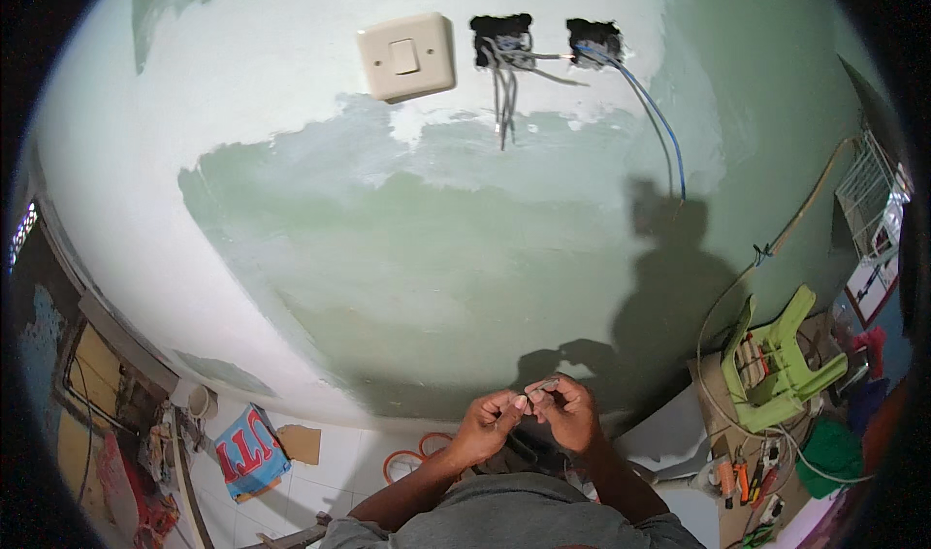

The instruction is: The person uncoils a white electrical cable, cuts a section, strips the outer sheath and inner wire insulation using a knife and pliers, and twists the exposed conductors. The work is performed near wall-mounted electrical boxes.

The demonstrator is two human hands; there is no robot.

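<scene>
Both my hands meet in front of my chest, low in the view, with fingertips nearly touching. My left hand (pixel 491 423) is closed in a pinch, and so is my right hand (pixel 564 411). Something small sits between the fingers, too small to name. On the wall above, a cream light switch (pixel 404 56) is mounted. To its right are two rough wall holes; grey wires (pixel 505 93) hang from the left hole (pixel 500 33), and a blue wire (pixel 659 113) and a grey one come from the right hole (pixel 593 37).
At the right lies an upturned green plastic stool (pixel 776 360), with hand tools (pixel 745 479) near it. A cable (pixel 718 306) runs down the wall. On the floor at left are a blue and red bag (pixel 254 455), cardboard (pixel 299 443) and a white bucket (pixel 201 402). Orange rings (pixel 402 466) lie beside my left forearm.
</scene>
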